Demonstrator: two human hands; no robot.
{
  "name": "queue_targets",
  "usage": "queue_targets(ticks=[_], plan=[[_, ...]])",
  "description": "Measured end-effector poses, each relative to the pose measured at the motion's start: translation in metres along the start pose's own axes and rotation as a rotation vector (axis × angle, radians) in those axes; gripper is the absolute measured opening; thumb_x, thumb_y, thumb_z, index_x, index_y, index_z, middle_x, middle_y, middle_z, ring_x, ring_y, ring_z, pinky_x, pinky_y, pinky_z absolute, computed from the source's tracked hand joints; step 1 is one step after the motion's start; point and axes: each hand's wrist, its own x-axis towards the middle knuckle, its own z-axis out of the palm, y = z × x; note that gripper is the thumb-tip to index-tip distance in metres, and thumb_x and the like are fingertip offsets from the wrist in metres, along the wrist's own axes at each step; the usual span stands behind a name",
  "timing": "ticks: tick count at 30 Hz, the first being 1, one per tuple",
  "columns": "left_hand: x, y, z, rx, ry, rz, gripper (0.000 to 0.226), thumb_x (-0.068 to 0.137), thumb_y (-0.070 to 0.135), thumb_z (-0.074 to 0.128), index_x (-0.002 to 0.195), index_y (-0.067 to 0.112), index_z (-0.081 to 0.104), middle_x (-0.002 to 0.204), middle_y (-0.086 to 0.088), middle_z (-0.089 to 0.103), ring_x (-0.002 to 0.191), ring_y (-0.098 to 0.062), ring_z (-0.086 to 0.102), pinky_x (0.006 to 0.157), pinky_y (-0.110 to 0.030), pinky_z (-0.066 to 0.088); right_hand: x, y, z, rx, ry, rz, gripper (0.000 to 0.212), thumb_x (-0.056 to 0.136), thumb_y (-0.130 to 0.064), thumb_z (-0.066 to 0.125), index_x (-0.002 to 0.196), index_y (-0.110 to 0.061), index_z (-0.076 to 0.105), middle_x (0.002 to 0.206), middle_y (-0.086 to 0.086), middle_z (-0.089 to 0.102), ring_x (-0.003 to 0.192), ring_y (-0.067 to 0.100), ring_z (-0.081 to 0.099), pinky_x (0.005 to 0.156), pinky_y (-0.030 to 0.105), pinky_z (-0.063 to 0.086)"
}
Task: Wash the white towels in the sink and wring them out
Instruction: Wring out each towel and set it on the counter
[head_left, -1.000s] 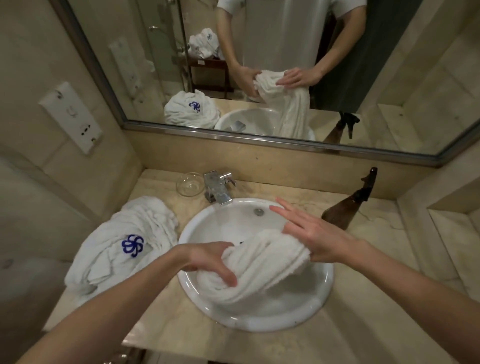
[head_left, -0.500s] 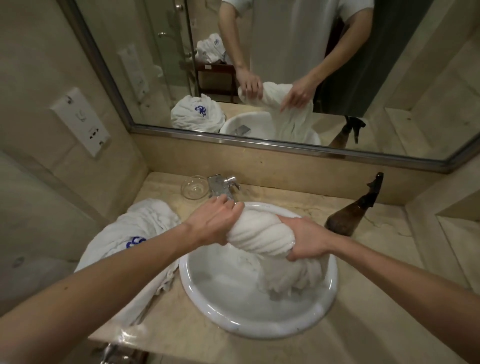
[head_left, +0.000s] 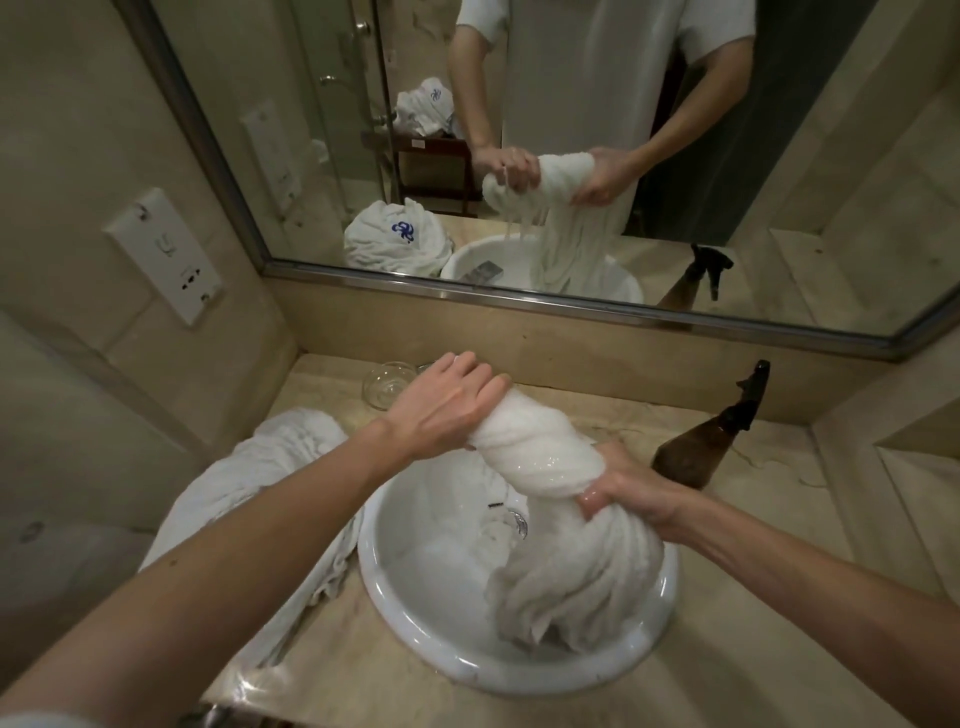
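1. Two bare hands work over one round white sink (head_left: 415, 631) set in a beige stone counter (head_left: 727, 675).
2. The left hand (head_left: 447, 410) is curled tight around the upper end of one wet white towel (head_left: 540, 452), knuckles up, above the back rim of the sink.
3. The right hand (head_left: 623, 491) clamps the same towel lower down, fingers wrapped round it, over the right side of the sink.
4. Between the two hands the towel is twisted into a thick, glistening rope; below the right hand its loose end hangs bunched inside the sink.
5. One second white towel (head_left: 270, 467) lies heaped on the counter, just left of the sink and draped against its rim.
6. One small clear glass bowl (head_left: 387, 384) stands at the back of the counter, behind the left hand.
7. One brown spray bottle (head_left: 696, 447) with a black trigger leans on the counter to the right of the sink.
8. One wall mirror (head_left: 810, 156) above the counter reflects the hands and both towels.
9. One white socket plate (head_left: 163, 257) sits on the left wall.
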Motion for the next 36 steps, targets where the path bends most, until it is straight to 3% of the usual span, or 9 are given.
queue_targets(ticks=[3, 6, 14, 18, 22, 26, 29, 33, 36], plan=[[0.003, 0.001, 0.002, -0.009, 0.104, 0.008, 0.07, 0.059, 0.03, 0.089, 0.113, 0.006, 0.052, 0.088, -0.009, 0.059, 0.075, -0.026, 0.049, 0.065, -0.037, 0.044, -0.007, 0.003, 0.004, 0.16, -0.037, -0.024, 0.075, 0.046, 0.004, 0.065, 0.121, -0.003, 0.061, 0.112, 0.03, 0.066, 0.103, 0.042, 0.067, 0.089, 0.051, 0.053], [0.009, 0.0, -0.002, -0.02, 0.225, -0.002, 0.064, 0.064, 0.023, 0.085, 0.114, 0.006, 0.049, 0.084, -0.009, 0.057, 0.073, -0.027, 0.048, 0.063, -0.038, 0.041, -0.012, 0.0, 0.005, 0.26, -0.055, -0.042, 0.078, 0.047, 0.006, 0.063, 0.125, 0.002, 0.057, 0.123, 0.039, 0.057, 0.114, 0.056, 0.057, 0.101, 0.068, 0.042], [0.025, -0.006, -0.034, -0.064, 0.445, -0.008, 0.038, 0.081, 0.026, 0.062, 0.111, 0.006, 0.052, 0.085, -0.011, 0.061, 0.073, -0.029, 0.052, 0.061, -0.041, 0.044, -0.02, -0.014, -0.007, 0.379, -0.123, -0.084, 0.078, 0.047, 0.005, 0.066, 0.124, -0.002, 0.062, 0.132, 0.038, 0.053, 0.12, 0.058, 0.052, 0.104, 0.072, 0.037], [0.019, -0.012, -0.032, -0.092, 0.27, -0.054, 0.064, 0.066, 0.045, 0.076, 0.115, 0.009, 0.055, 0.092, -0.006, 0.061, 0.082, -0.028, 0.052, 0.08, -0.044, 0.045, -0.018, -0.017, -0.01, 0.178, -0.035, -0.029, 0.077, 0.039, 0.002, 0.069, 0.115, -0.004, 0.061, 0.114, 0.024, 0.068, 0.104, 0.037, 0.069, 0.097, 0.058, 0.05], [0.0, -0.008, -0.023, -0.282, -0.005, -0.14, 0.077, 0.056, 0.047, 0.083, 0.12, 0.014, 0.055, 0.104, 0.0, 0.059, 0.099, -0.024, 0.047, 0.109, -0.047, 0.031, -0.008, -0.01, -0.011, -0.043, -0.002, -0.06, 0.072, 0.043, -0.001, 0.074, 0.114, -0.008, 0.064, 0.115, 0.017, 0.067, 0.108, 0.029, 0.066, 0.097, 0.051, 0.051], [-0.03, -0.023, -0.023, -0.987, -0.371, -0.219, 0.074, 0.07, 0.052, 0.069, 0.135, 0.019, 0.054, 0.123, 0.009, 0.06, 0.112, -0.009, 0.055, 0.097, -0.025, 0.043, -0.001, -0.008, -0.017, -0.301, 0.033, -0.14, 0.07, 0.042, -0.015, 0.078, 0.111, -0.018, 0.068, 0.113, 0.0, 0.07, 0.106, 0.014, 0.065, 0.087, 0.032, 0.054], [-0.052, -0.034, -0.016, -1.545, -0.591, -0.56, 0.051, 0.089, 0.052, 0.061, 0.128, 0.019, 0.065, 0.125, 0.002, 0.067, 0.114, -0.015, 0.062, 0.096, -0.032, 0.051, 0.005, -0.007, -0.019, -0.544, 0.041, -0.202, 0.062, 0.045, -0.02, 0.078, 0.106, -0.018, 0.069, 0.104, -0.003, 0.071, 0.096, 0.013, 0.067, 0.082, 0.038, 0.056], [-0.073, -0.023, 0.024, -1.663, -0.708, -0.703, 0.05, 0.085, 0.053, 0.069, 0.118, 0.015, 0.071, 0.12, -0.024, 0.064, 0.102, -0.028, 0.054, 0.083, -0.04, 0.044, 0.01, -0.008, -0.021, -0.753, 0.035, -0.297, 0.052, 0.052, -0.028, 0.082, 0.101, -0.023, 0.067, 0.095, -0.01, 0.069, 0.089, 0.007, 0.066, 0.074, 0.04, 0.055], [-0.083, 0.003, 0.033, -1.719, -0.806, -0.774, 0.025, 0.099, 0.032, 0.059, 0.087, 0.011, 0.067, 0.08, -0.003, 0.068, 0.076, -0.011, 0.061, 0.063, -0.02, 0.045, 0.006, -0.012, -0.021, -0.804, 0.041, -0.376, 0.05, 0.065, -0.035, 0.083, 0.112, -0.025, 0.067, 0.104, -0.013, 0.069, 0.097, 0.006, 0.066, 0.079, 0.039, 0.054]])
